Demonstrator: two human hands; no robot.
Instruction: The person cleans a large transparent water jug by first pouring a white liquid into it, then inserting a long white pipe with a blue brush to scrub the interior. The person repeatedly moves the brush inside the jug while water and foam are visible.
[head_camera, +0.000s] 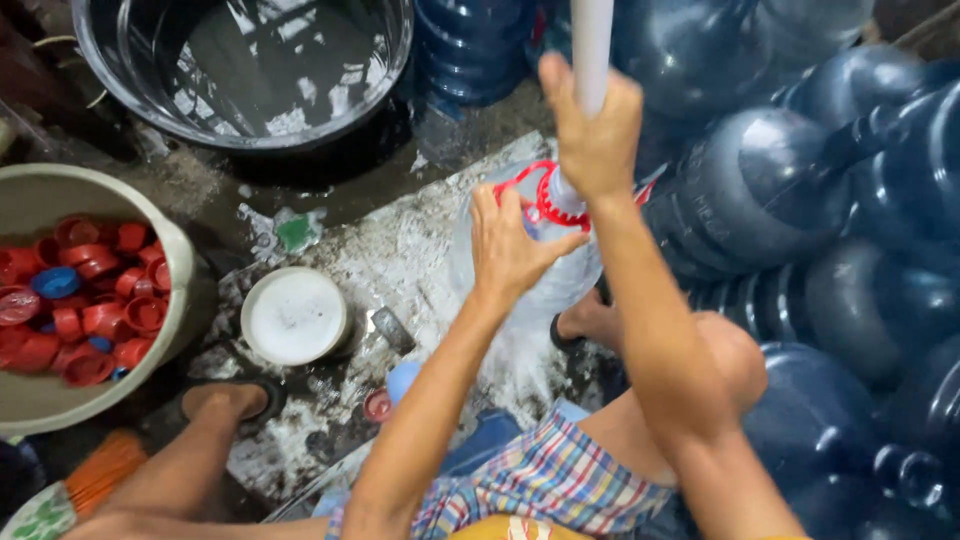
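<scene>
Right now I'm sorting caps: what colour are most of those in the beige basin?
Mostly red caps, a few blue; head view, basin.
</scene>
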